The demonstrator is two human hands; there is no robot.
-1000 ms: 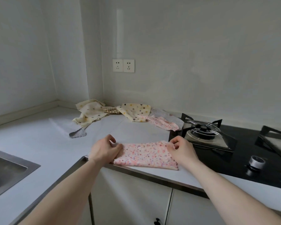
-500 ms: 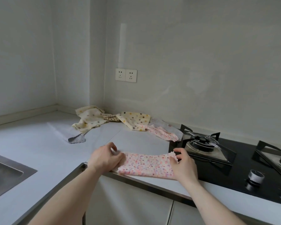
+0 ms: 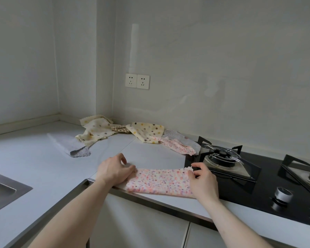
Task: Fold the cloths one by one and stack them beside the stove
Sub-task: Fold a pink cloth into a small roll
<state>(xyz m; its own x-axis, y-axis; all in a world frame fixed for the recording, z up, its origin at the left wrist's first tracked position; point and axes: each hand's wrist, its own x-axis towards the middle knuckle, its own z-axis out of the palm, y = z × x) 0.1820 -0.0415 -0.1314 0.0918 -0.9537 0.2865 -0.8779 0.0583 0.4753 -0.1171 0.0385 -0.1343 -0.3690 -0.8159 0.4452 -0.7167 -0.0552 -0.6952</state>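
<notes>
At the tabletop's (image 3: pixel 43 167) front edge, your left hand (image 3: pixel 113 170) and right hand (image 3: pixel 203 179) pinch the pink cloth (image 3: pixel 159 181) by its ends, fingers curled. It's soft, limp and light; take it at the corners. Behind lie unfolded cloths (image 3: pixel 120 131); the stove (image 3: pixel 227 163) touches your right hand.

Bare counter (image 3: pixel 150 156) between cloth pile (image 3: pixel 147 133) and stove (image 3: pixel 225 158).

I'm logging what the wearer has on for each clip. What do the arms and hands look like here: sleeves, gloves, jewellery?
Both arms are bare up to the frame edge, no sleeves in view. The left hand and right hand wear no gloves; no rings, watch or bracelet show on the visible sides.
</notes>
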